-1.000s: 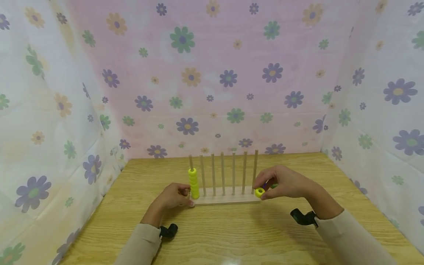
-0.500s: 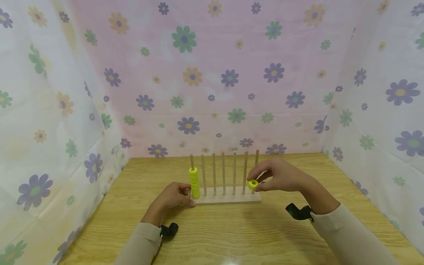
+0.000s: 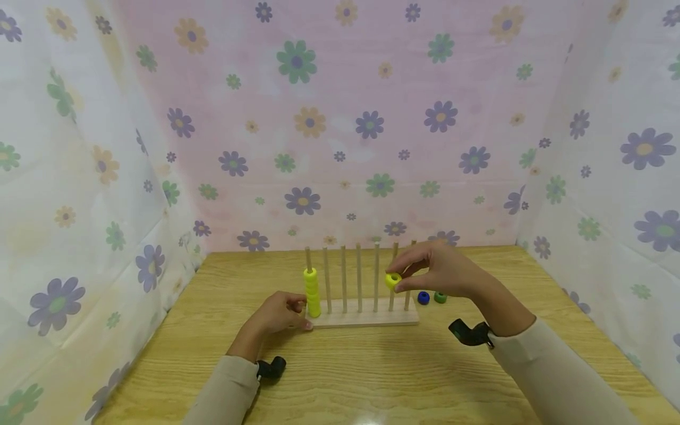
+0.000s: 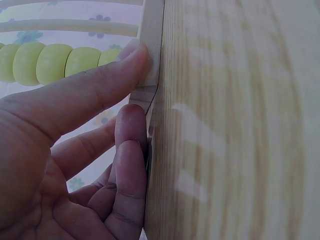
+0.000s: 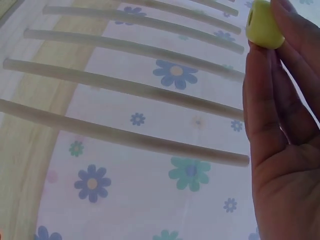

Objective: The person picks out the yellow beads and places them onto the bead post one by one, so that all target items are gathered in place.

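A wooden peg stand (image 3: 366, 319) with a row of upright pegs stands on the table. Several yellow beads (image 3: 312, 293) are stacked on its leftmost peg. My left hand (image 3: 278, 316) grips the stand's left end; in the left wrist view the thumb (image 4: 107, 82) lies on the base's edge and the fingers curl at its end. My right hand (image 3: 441, 271) pinches one yellow bead (image 3: 393, 280) between thumb and fingertips, in front of the pegs near the right end. In the right wrist view this bead (image 5: 264, 26) is held apart from the pegs.
A blue bead (image 3: 423, 298) and a green bead (image 3: 440, 297) lie on the wooden table (image 3: 350, 372) to the right of the stand. Flower-patterned cloth (image 3: 340, 136) hangs behind and along both sides. A black camera mount sits on each wrist.
My right hand has moved left and upward with the yellow bead, from beside the stand's right end to in front of its pegs. The blue and green beads now show. The left hand stays put.
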`<action>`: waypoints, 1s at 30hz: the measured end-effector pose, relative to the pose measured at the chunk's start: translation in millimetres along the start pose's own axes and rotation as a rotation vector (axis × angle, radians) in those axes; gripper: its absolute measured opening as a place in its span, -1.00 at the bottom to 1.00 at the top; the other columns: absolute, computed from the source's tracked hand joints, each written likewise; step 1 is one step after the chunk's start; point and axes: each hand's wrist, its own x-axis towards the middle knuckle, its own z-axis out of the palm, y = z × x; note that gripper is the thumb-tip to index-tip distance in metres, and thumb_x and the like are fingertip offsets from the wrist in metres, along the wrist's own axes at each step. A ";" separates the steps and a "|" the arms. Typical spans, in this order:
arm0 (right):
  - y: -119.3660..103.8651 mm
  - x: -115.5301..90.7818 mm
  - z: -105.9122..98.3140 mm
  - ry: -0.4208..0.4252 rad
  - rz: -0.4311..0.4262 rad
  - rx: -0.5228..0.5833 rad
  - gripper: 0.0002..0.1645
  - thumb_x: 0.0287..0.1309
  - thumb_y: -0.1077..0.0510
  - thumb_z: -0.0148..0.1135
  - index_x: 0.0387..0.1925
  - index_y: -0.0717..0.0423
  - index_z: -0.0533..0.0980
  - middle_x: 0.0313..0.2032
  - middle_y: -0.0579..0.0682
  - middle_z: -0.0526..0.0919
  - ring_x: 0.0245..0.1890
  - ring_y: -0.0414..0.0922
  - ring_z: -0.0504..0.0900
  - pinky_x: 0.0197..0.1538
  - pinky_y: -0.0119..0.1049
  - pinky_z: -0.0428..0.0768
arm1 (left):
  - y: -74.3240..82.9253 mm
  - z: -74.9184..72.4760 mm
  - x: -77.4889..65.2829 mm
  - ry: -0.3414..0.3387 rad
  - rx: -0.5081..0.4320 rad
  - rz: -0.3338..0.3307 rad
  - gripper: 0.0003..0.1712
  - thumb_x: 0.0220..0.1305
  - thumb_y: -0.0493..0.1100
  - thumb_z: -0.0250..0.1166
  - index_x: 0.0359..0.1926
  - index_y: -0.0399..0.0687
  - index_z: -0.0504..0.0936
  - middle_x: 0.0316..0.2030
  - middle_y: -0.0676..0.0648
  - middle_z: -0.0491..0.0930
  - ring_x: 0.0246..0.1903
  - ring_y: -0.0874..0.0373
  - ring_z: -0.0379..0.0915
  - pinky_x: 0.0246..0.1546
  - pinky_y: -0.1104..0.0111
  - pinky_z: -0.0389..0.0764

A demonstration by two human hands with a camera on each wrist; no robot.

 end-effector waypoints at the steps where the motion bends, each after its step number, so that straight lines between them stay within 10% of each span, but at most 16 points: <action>1: -0.9 1.3 -0.5 0.009 -0.007 0.004 -0.69 0.16 0.10 0.54 -0.04 -0.04 0.77 -0.10 -0.10 0.79 -0.17 -0.18 0.78 -0.08 -0.24 0.75 | 0.2 0.0 0.8 0.001 0.004 0.000 -0.22 -0.04 -0.15 0.70 0.27 -0.04 0.67 -0.22 -0.08 0.56 -0.27 0.07 0.37 -0.35 0.30 0.42; 30: -24.1 49.0 14.8 0.165 0.060 -0.021 -0.77 0.07 0.00 0.59 -0.18 -0.15 0.79 -0.17 -0.17 0.81 -0.26 -0.26 0.80 -0.19 -0.30 0.75 | -0.4 -0.1 0.2 0.000 0.000 -0.012 -0.21 -0.06 -0.14 0.71 0.27 -0.02 0.67 -0.22 -0.07 0.56 -0.28 0.07 0.38 -0.37 0.30 0.42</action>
